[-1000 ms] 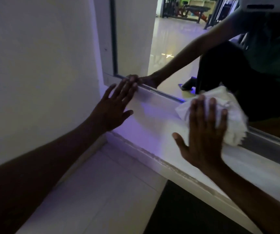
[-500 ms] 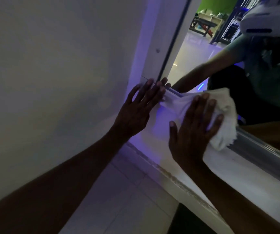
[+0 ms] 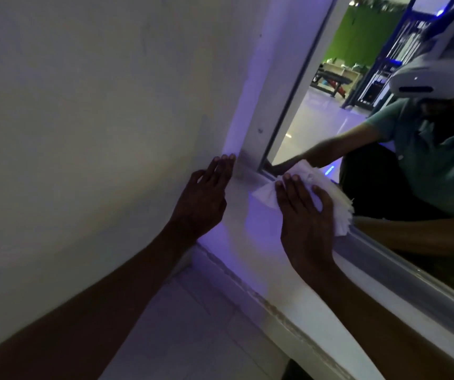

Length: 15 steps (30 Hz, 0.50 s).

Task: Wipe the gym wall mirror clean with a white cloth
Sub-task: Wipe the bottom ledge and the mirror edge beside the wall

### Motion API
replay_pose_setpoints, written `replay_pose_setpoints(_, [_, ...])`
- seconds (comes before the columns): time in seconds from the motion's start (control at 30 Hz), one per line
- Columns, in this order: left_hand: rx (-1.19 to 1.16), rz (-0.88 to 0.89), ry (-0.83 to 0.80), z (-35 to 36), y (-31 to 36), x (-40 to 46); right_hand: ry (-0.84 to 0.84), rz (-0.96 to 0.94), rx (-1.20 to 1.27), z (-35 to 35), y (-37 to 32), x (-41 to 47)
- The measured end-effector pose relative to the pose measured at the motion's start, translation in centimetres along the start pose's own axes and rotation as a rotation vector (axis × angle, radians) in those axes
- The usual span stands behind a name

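Observation:
The wall mirror (image 3: 330, 127) fills the upper right, set in a pale frame (image 3: 264, 111) and reflecting a crouched person in a green shirt. A crumpled white cloth (image 3: 327, 193) lies against the mirror's lower left corner, over the bottom frame rail (image 3: 401, 264). My right hand (image 3: 305, 215) presses flat on the cloth, fingers spread over it. My left hand (image 3: 203, 198) rests flat on the white wall (image 3: 97, 119) just left of the frame, fingers straight, holding nothing.
A white ledge (image 3: 288, 275) with a chipped front edge runs below the mirror. Pale floor tiles (image 3: 193, 325) lie beneath it. Purple light glows along the frame's corner. Gym benches and a green wall show in the reflection.
My right hand has slid the cloth left along the bottom rail into the mirror's lower left corner. My left hand shifted off the frame onto the wall.

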<state>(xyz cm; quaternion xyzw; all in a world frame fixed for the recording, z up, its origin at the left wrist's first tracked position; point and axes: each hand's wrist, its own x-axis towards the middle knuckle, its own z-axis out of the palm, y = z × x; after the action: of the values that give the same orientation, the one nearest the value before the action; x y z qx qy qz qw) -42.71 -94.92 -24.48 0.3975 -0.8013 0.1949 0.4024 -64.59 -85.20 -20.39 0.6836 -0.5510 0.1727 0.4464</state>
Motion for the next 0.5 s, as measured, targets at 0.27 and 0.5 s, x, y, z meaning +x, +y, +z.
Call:
replay_pose_setpoints(0.27, [-0.196, -0.148, 0.147, -9.9, 0.0, 7.1, 0.259, 0.11, 0.401, -8.4, 2.2, 8.2])
replay_pose_setpoints(0.5, [-0.47, -0.33, 0.167, -22.7, -0.7, 21.3, 0.342, 0.282, 0.485, -19.4, 6.8, 22.1])
